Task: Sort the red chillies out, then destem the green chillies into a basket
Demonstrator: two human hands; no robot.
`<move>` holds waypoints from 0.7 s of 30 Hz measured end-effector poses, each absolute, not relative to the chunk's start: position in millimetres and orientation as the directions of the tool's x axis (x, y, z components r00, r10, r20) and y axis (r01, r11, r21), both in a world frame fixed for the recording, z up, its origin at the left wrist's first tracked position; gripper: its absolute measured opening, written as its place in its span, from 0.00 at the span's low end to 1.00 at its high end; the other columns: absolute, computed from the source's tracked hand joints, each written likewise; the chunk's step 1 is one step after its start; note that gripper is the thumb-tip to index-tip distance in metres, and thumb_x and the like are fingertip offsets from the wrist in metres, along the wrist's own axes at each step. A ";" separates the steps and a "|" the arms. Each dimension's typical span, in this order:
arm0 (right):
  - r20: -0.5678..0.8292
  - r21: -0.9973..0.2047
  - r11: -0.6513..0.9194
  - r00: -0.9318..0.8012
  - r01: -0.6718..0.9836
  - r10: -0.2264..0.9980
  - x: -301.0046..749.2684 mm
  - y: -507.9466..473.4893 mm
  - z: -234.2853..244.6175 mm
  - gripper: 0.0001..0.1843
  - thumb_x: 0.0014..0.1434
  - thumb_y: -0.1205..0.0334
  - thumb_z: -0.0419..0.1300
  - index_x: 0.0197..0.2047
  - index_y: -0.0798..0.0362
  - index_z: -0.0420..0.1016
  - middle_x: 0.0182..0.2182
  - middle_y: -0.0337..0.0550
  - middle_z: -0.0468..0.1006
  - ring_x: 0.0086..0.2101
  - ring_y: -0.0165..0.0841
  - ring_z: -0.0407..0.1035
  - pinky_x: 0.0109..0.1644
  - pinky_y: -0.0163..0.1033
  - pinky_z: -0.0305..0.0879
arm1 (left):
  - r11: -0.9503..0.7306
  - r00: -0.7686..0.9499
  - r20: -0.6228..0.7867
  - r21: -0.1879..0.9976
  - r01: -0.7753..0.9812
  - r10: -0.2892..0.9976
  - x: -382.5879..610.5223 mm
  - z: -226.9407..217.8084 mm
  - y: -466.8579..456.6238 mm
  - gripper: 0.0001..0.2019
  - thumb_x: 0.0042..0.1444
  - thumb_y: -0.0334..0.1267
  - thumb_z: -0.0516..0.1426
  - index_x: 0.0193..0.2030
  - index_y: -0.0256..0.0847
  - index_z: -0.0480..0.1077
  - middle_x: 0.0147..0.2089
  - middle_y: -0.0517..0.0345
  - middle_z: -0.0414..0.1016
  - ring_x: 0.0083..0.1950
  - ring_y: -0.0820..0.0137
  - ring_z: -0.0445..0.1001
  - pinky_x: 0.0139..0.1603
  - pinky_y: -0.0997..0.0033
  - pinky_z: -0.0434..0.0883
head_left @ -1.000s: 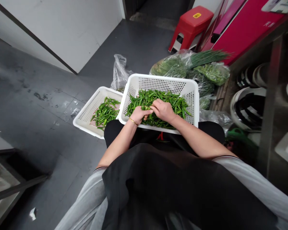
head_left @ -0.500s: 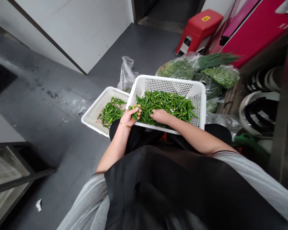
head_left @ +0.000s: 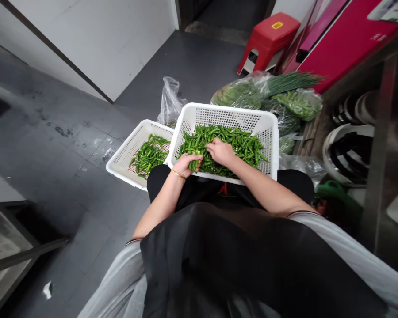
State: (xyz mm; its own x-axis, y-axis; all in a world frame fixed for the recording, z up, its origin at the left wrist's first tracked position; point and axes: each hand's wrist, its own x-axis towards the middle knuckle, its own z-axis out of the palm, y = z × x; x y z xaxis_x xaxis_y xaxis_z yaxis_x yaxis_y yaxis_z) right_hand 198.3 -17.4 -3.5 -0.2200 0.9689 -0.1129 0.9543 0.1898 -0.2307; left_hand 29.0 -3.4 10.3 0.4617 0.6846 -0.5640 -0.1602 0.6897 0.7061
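Note:
A white perforated plastic basket rests across my lap, holding a heap of green chili peppers. My left hand, with a gold bangle at the wrist, is closed round several of the green chilies at the basket's near left corner. Just right of it, my right hand is pinched over the heap, its fingertips at what looks like the stem end of a chili. A second white basket, lower and to the left, holds a smaller pile of green chilies.
Bagged greens and a bundle of thin green stalks lie beyond the basket. A red stool stands behind them. On the right is a rack with bowls. A clear plastic bag sits behind the left basket.
My left hand has moved right, further over the heap, with its chilies. My right hand has risen slightly and its fingertips are closer to the left hand. The view has shifted a little.

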 end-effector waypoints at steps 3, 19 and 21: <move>-0.389 -0.147 0.312 -0.344 0.939 0.854 188.1 -14.8 -21.5 0.18 0.63 0.54 0.54 0.48 0.54 0.79 0.49 0.57 0.74 0.39 0.40 0.75 0.37 0.38 0.65 | 0.698 0.428 -0.569 0.670 -0.253 0.702 9.8 13.2 1.6 0.10 0.38 0.31 0.64 0.30 0.34 0.70 0.24 0.59 0.72 0.23 0.76 0.70 0.17 0.79 0.57; 0.070 -0.382 0.191 -0.178 0.904 0.981 214.1 -14.3 11.7 0.17 0.67 0.58 0.47 0.42 0.57 0.74 0.41 0.54 0.77 0.38 0.38 0.72 0.37 0.36 0.62 | 0.628 0.456 -0.534 0.775 -0.072 0.712 54.1 1.6 -9.4 0.18 0.35 0.41 0.71 0.23 0.34 0.68 0.14 0.68 0.58 0.13 0.82 0.54 0.13 0.77 0.53; -0.086 -0.210 0.273 -0.296 0.939 0.951 210.5 -20.9 -1.6 0.17 0.67 0.57 0.48 0.50 0.54 0.74 0.46 0.55 0.75 0.38 0.38 0.72 0.36 0.36 0.60 | 0.649 0.441 -0.544 0.751 -0.123 0.714 43.9 5.5 -9.0 0.16 0.36 0.39 0.70 0.25 0.33 0.69 0.15 0.67 0.60 0.14 0.81 0.56 0.13 0.78 0.53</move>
State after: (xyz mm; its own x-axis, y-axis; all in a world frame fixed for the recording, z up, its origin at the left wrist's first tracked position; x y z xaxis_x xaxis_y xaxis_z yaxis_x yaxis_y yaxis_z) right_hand 210.5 -20.9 -1.6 -0.2955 0.9514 -0.0865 0.9389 0.2726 -0.2100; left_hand 43.9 -9.0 5.5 0.4412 0.7135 -0.5443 -0.1227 0.6488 0.7510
